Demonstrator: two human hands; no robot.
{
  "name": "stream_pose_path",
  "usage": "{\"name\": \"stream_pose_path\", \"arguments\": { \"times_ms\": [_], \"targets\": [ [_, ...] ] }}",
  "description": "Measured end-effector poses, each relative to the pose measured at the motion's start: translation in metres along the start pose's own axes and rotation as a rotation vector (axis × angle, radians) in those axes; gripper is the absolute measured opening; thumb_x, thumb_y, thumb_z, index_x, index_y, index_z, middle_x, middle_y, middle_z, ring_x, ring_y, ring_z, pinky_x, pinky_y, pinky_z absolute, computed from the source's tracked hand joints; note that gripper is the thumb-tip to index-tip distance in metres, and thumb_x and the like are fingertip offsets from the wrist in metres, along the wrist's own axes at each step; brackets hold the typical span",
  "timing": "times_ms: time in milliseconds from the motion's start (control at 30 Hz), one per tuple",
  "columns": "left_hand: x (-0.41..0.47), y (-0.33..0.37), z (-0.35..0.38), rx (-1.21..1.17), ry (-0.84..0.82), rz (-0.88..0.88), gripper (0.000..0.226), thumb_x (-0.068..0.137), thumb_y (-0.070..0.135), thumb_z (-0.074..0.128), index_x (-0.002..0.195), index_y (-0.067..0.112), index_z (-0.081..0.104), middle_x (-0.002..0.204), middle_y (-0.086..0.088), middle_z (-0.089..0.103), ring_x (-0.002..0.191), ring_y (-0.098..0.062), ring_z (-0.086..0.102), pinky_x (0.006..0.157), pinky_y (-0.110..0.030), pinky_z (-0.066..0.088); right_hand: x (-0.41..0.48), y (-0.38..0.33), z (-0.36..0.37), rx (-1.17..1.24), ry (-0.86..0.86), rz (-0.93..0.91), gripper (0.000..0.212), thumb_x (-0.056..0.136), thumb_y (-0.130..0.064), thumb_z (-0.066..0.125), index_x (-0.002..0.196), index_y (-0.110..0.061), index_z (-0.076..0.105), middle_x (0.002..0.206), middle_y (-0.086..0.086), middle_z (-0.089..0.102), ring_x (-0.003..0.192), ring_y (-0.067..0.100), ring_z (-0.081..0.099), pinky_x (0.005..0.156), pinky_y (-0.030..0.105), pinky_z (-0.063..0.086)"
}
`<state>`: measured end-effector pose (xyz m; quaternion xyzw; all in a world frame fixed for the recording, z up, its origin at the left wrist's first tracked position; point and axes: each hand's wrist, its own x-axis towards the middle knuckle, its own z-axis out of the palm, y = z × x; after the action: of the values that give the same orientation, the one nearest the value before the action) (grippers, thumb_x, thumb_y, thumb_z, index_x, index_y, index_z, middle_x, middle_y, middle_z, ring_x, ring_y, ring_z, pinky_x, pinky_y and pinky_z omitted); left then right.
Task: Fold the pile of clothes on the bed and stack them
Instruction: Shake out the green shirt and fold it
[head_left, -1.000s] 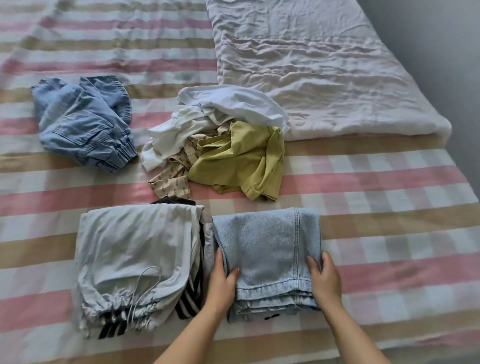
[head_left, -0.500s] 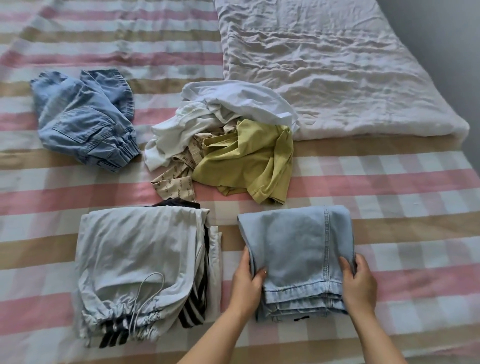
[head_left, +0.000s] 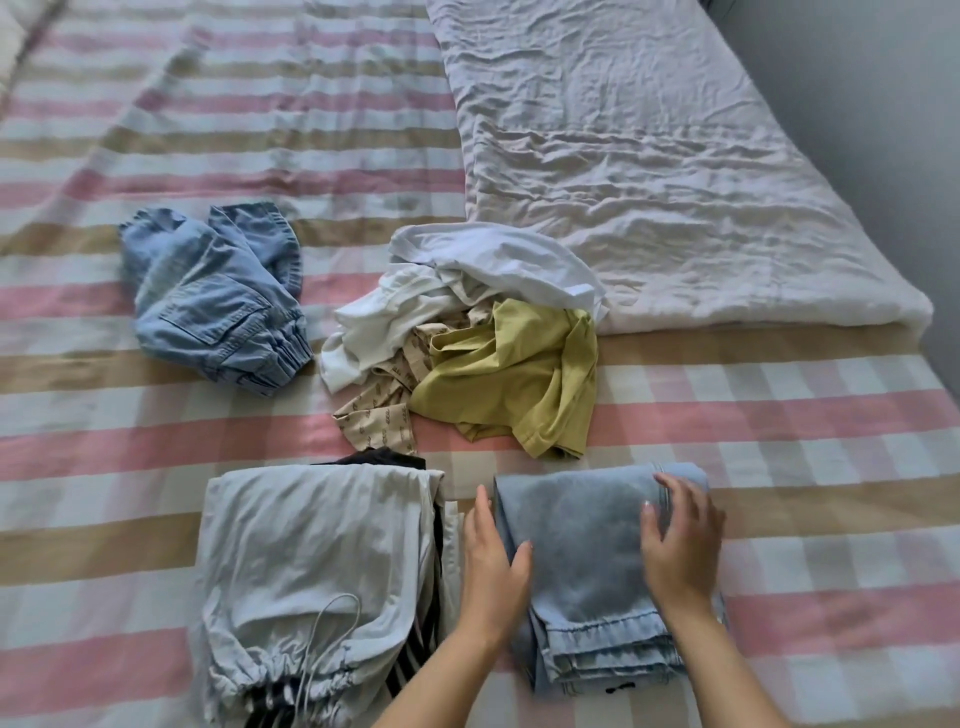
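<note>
The folded jeans (head_left: 587, 551) lie on the bed (head_left: 789, 467) just beside the folded stack (head_left: 311, 561), left hand (head_left: 491, 566) flat against their edge, right hand (head_left: 680, 551) spread on top, neither grip clamped, seemingly squaring them before tackling the unfolded pile (head_left: 483, 343) beyond.

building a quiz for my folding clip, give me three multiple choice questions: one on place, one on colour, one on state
1. Where is the folded stack relative to the folded jeans? A) left of them B) right of them C) on top of them
2. What colour is the shirt nearest in the unfolded pile? A) red B) yellow-green C) black
3. How does the blue denim garment at far left lie? A) folded on the stack B) held up C) crumpled on the bed
Key: 1 A, the stack lies at their left; 2 B, its cloth is yellow-green; 3 C, it lies bunched and unfolded.
</note>
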<state>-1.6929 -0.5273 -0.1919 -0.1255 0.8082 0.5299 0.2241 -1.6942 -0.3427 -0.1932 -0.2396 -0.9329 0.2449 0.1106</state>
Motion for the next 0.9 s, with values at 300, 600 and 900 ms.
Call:
{"name": "stream_pose_path", "arguments": {
  "times_ms": [300,600,900],
  "targets": [
    [0.092,0.041,-0.038,-0.187,0.060,-0.101,0.034,0.087,-0.001,0.052,0.120,0.004,0.052,0.109,-0.013,0.060,0.100,-0.025,0.059,0.087,-0.034,0.049,0.072,-0.093,0.090,-0.226,-0.471,-0.199,0.051,0.082,-0.021,0.064,0.131,-0.020,0.047,0.140,0.009,0.032,0.125,0.029,0.032,0.104,0.037,0.034],
    [0.064,0.058,-0.023,-1.098,-0.217,-0.487,0.026,0.095,0.021,0.044,0.106,0.005,0.061,0.097,-0.014,0.066,0.082,-0.022,0.063,0.073,-0.032,0.048,0.050,-0.105,0.005,1.053,-0.545,0.251,0.019,0.084,0.001,0.060,0.080,-0.017,0.062,0.067,-0.003,0.062,0.061,0.007,0.056,0.056,0.019,0.048],
    [-0.023,0.111,-0.075,-1.391,-0.184,-0.298,0.032,0.094,0.016,0.036,0.115,0.001,0.055,0.112,-0.021,0.060,0.103,-0.032,0.056,0.087,-0.044,0.047,-0.030,-0.110,-0.111,1.360,-0.831,0.533,0.029,0.088,0.000,0.036,0.100,-0.012,0.060,0.087,0.013,0.065,0.072,0.019,0.063,0.059,0.028,0.052]
  ]
}}
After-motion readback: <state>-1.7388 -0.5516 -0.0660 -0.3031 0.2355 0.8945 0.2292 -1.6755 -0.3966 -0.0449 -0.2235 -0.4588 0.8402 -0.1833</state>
